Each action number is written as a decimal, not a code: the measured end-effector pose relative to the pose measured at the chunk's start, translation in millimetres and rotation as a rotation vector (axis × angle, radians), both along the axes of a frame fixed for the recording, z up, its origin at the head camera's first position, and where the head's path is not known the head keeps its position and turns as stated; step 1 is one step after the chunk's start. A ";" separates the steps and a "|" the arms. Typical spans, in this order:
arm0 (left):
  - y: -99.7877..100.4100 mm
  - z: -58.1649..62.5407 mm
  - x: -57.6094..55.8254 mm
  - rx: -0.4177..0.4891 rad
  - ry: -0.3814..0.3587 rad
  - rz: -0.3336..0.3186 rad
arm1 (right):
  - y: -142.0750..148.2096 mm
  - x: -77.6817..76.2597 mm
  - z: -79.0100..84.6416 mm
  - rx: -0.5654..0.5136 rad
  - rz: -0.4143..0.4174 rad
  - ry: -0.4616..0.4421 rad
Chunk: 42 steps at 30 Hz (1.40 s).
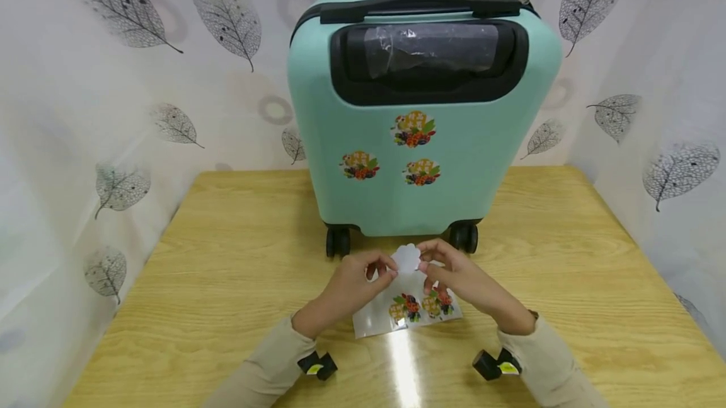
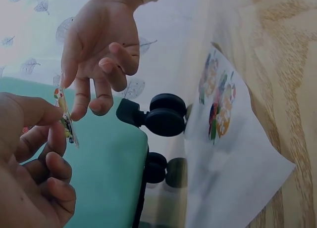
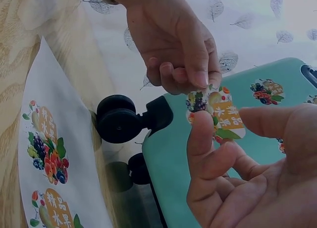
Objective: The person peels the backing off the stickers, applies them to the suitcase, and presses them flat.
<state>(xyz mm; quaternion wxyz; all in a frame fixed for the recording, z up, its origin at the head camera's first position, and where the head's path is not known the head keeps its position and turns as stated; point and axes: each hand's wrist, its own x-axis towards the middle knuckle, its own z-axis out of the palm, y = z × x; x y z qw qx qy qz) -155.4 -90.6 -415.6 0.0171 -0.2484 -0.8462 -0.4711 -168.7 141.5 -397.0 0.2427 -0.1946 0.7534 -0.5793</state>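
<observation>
A scallop-edged fruit sticker (image 3: 225, 112) is held up between both hands, its white back toward the head camera and its printed face toward the suitcase. My left hand (image 1: 354, 282) pinches one edge between thumb and forefinger. At the opposite edge, the thumb and forefinger of my right hand (image 1: 462, 275) hold the sticker, with the other fingers spread loosely. Below the hands lies a white sticker sheet (image 1: 371, 320) bearing two more fruit stickers. Just beyond stands a mint-green suitcase (image 1: 465, 143) with three matching stickers (image 1: 416, 129) on its front.
The suitcase stands upright on black wheels (image 1: 338, 241) at the back of the wooden table (image 1: 238, 256). Its black handle recess (image 1: 431, 89) is near the top. Behind and along both sides hangs a white leaf-patterned cloth (image 1: 130, 124).
</observation>
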 end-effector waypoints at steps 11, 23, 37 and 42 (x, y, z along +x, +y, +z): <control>-5.9 0.1 -9.2 0.221 -0.271 0.045 | -1.6 0.8 -5.3 -0.021 -0.022 -0.006; -13.8 7.3 -9.8 0.415 -0.519 0.025 | -13.1 -0.5 -4.3 0.065 -0.158 0.054; -16.8 8.0 -15.2 0.483 -0.560 0.042 | -26.6 -12.2 2.4 0.080 -0.217 0.144; -22.9 13.7 -17.6 0.508 -0.525 0.039 | -33.7 -21.0 10.3 0.096 -0.261 0.198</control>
